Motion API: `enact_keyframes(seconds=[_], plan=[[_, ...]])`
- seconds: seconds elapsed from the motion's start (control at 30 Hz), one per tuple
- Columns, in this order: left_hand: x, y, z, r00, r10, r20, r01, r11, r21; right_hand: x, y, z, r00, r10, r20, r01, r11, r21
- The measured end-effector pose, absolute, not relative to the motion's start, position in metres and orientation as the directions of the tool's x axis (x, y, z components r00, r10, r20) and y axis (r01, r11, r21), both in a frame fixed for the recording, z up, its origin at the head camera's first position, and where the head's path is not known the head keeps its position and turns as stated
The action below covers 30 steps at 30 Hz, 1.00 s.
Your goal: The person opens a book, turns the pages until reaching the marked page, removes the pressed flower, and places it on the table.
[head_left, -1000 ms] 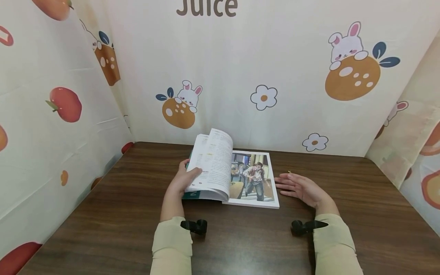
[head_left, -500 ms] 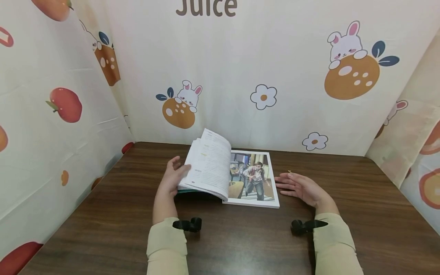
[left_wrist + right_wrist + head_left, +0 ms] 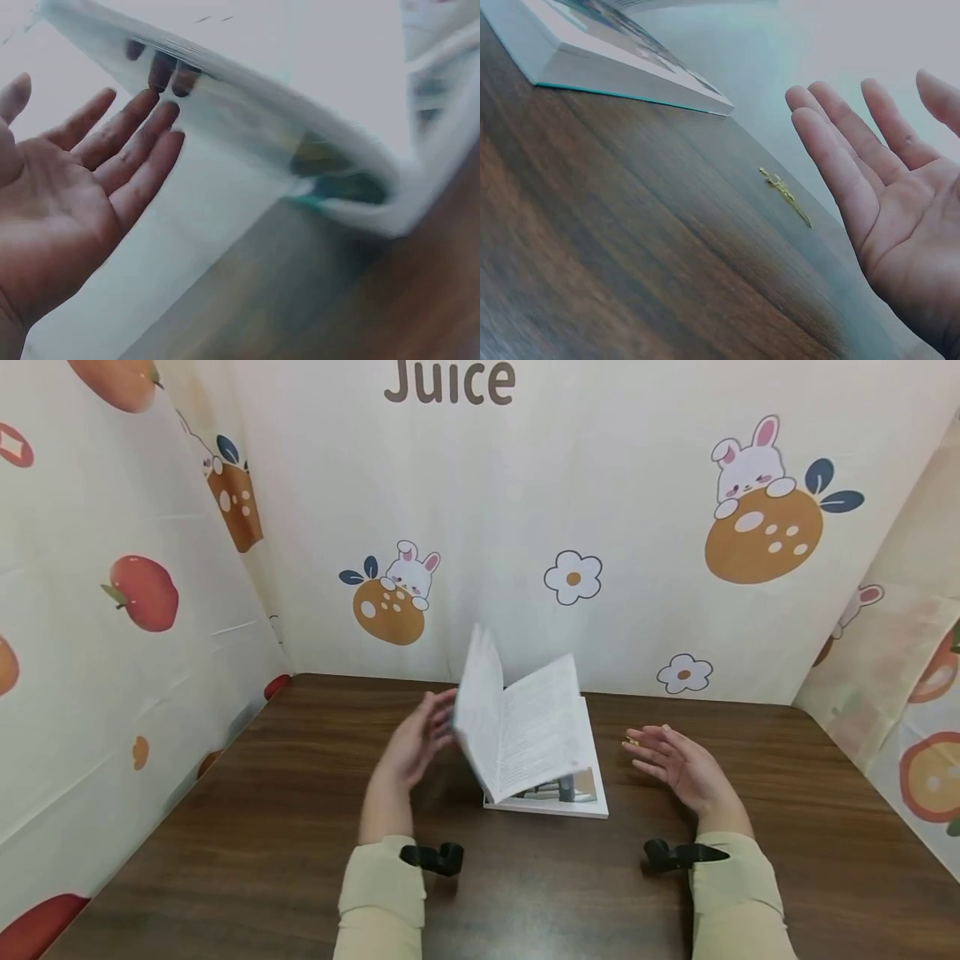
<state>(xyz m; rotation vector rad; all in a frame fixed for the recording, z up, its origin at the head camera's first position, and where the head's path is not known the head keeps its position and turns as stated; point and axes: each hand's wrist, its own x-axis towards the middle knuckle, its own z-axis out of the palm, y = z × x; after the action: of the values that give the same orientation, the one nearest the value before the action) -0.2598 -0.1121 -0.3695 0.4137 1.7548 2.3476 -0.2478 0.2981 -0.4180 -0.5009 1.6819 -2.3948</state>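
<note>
A thick paperback book (image 3: 542, 727) stands partly raised on the table, its left block of pages and cover (image 3: 478, 718) tilted up and blurred. Text pages fan over to the right, covering most of a coloured picture page. My left hand (image 3: 412, 743) is at the outside of the raised cover with fingers extended. In the left wrist view its fingertips (image 3: 169, 112) are right at the glossy cover, which mirrors them. My right hand (image 3: 678, 768) is held to the right of the book, palm inward, holding nothing. Beside its fingers lies a small gold sword-shaped piece (image 3: 784, 196).
The dark wooden table (image 3: 555, 893) extends around the book. A printed white curtain (image 3: 495, 485) hangs along its back edge and both sides. A black strap camera sits on each wrist.
My left hand has left the page edges and moved right, under the cover. The left part of the book has swung upward, and pages have flipped right over the picture. My right hand has shifted slightly right.
</note>
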Motion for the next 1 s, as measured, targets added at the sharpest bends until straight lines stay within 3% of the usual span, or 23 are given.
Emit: enact_keyframes(seconds=[0.17,0.3,0.4,0.5,0.77,1.0], plan=[[-0.261,-0.069,-0.381,-0.89,0.453,0.047,0.13,0.154,0.98,-0.246,0.3,-0.416,-0.967,-0.219,0.132,-0.038,-0.388,-0.921],[-0.259,-0.046,-0.392,-0.829,0.555,-0.061,0.259,0.478,0.839,-0.242,0.301,-0.413,-0.988,-0.108,0.114,-0.046,-0.493,-0.869],[-0.255,-0.036,-0.398,-0.804,0.585,-0.105,0.354,0.613,0.706,-0.24,0.303,-0.413,-0.995,-0.034,0.09,-0.055,-0.56,-0.826],[-0.251,-0.031,-0.399,-0.817,0.562,-0.127,0.371,0.682,0.63,-0.238,0.303,-0.413,-0.998,0.029,0.054,-0.06,-0.603,-0.796],[-0.248,-0.031,-0.396,-0.828,0.535,-0.169,0.325,0.704,0.632,-0.234,0.3,-0.412,-0.987,0.157,0.012,-0.115,-0.663,-0.739],[-0.254,-0.031,-0.391,-0.84,0.517,-0.165,0.33,0.728,0.601,-0.238,0.286,-0.398,-0.974,0.223,0.046,-0.165,-0.553,-0.816]])
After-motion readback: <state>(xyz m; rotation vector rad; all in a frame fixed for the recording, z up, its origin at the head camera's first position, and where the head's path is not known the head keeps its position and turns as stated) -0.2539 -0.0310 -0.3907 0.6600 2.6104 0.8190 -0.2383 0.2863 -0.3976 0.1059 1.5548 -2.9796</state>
